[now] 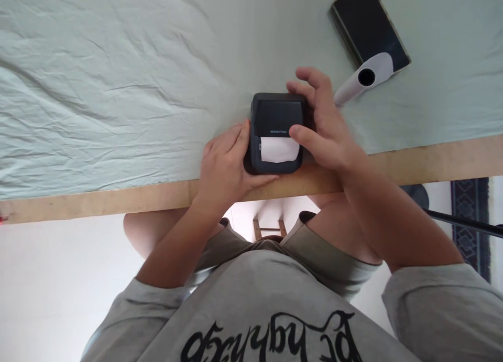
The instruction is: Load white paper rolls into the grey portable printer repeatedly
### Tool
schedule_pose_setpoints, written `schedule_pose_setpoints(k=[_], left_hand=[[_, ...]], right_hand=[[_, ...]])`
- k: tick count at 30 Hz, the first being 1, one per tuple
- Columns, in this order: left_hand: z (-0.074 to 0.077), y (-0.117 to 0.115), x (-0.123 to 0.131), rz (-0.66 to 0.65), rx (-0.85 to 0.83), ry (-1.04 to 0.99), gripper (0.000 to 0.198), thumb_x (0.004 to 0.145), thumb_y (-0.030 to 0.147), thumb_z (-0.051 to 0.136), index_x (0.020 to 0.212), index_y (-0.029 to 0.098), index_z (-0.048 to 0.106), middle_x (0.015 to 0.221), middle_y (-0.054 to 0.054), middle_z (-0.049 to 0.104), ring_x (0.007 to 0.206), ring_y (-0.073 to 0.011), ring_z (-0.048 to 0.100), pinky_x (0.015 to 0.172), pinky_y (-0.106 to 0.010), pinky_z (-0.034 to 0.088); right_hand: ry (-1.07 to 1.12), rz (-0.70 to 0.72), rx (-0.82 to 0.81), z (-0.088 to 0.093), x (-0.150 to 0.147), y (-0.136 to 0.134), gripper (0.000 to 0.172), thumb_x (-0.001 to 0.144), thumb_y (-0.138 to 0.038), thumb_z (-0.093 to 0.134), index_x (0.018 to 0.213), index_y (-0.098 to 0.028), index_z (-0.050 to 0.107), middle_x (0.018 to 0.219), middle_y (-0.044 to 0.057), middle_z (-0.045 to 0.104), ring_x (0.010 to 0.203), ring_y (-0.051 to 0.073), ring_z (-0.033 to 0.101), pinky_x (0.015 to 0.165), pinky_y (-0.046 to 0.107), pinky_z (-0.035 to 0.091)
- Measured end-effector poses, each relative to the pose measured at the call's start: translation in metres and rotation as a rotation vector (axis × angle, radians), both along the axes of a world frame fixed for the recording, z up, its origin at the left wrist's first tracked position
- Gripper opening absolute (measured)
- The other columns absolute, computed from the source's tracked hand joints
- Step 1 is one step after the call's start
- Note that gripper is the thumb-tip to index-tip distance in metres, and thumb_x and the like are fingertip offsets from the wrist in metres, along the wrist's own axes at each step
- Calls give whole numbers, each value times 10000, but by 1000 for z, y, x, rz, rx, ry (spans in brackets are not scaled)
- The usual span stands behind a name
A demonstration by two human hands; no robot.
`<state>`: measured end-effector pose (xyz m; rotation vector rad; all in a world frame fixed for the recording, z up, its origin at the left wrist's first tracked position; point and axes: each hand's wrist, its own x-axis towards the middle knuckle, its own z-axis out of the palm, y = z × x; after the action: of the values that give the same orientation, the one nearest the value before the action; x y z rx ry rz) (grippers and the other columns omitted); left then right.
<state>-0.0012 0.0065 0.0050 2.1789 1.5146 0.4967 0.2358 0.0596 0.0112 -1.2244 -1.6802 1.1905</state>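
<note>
A small black printer [278, 110] sits at the table's front edge, a strip of white paper [280, 149] lying across its front part. My left hand [226, 157] is closed against the printer's left side, with its thumb along the near edge. On the other side, my right hand [324, 121] grips the printer's right side. The right thumb rests on top, by the lid's edge and the paper, while the index finger is raised and bent behind the far right corner. Some right fingertips are hidden behind the printer.
A pale green wrinkled cloth [118, 89] covers the table, which has a bare wooden front edge [98, 200]. Beyond my right hand lie a flat black rectangular object [365, 24] and a white handheld device [379, 67] with a round dark face, overlapping its corner.
</note>
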Motion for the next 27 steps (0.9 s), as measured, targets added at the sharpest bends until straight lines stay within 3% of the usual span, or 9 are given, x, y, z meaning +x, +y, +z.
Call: schedule_pose_setpoints(k=[6, 12, 15, 18, 20, 23, 25, 27], left_hand=[[4, 1, 0, 8, -2, 1, 1003, 778, 778, 848, 1556, 227, 537, 1554, -183, 631, 1421, -389, 619, 1190, -539, 491], [7, -4, 4, 38, 16, 51, 986, 799, 728, 845, 1581, 235, 500, 1579, -171, 614, 1435, -412, 600, 1191, -540, 462], [7, -6, 2, 22, 4, 40, 962, 873, 757, 730, 1607, 191, 471, 1590, -191, 599, 1469, -424, 567, 1210, -537, 430], [7, -6, -1, -2, -7, 0, 783, 1029, 700, 487, 1621, 190, 457, 1596, -178, 597, 1487, -384, 559, 1212, -509, 415], [6, -6, -2, 0, 0, -6, 721, 1067, 643, 402, 1627, 191, 449, 1600, -171, 597, 1490, -369, 557, 1208, -500, 413], [5, -6, -1, 1, 14, -1, 750, 1056, 638, 405, 1629, 154, 445, 1589, -189, 602, 1483, -383, 557, 1204, -507, 417], [5, -6, 0, 0, 14, 0, 759, 1053, 638, 400, 1629, 145, 446, 1580, -194, 608, 1474, -386, 562, 1200, -512, 420], [5, -6, 0, 1, 15, 5, 765, 1054, 632, 393, 1626, 128, 451, 1571, -201, 614, 1467, -389, 568, 1193, -515, 423]], right_hand=[[68, 24, 67, -8, 1, 0, 723, 851, -754, 681, 1454, -394, 511, 1579, 29, 603, 1493, 315, 560, 1318, 543, 395], [1, 44, 23, -10, 5, 5, 722, 751, -557, 857, 1391, -390, 566, 1578, 25, 600, 1501, 317, 543, 1298, 519, 436], [-46, 72, 20, -5, 9, 7, 678, 725, -469, 884, 1337, -380, 608, 1499, 33, 642, 1380, 326, 622, 1232, 532, 503], [-77, 66, 107, 2, 11, 10, 585, 744, -453, 868, 1276, -362, 643, 1446, 51, 635, 1275, 321, 654, 1118, 533, 568], [-112, 6, 222, 7, 9, 11, 508, 751, -466, 867, 1204, -338, 676, 1331, 68, 648, 1215, 314, 651, 1054, 512, 579], [-177, -177, 339, 17, 1, 11, 379, 801, -528, 846, 1057, -306, 677, 959, 44, 618, 934, 266, 645, 941, 483, 570], [-206, -276, 360, 23, -7, 11, 321, 877, -561, 784, 999, -304, 636, 725, -16, 488, 700, 205, 547, 826, 446, 553], [-181, -304, 370, 26, -15, 12, 302, 941, -574, 719, 968, -305, 584, 617, -59, 375, 555, 160, 423, 688, 400, 505]])
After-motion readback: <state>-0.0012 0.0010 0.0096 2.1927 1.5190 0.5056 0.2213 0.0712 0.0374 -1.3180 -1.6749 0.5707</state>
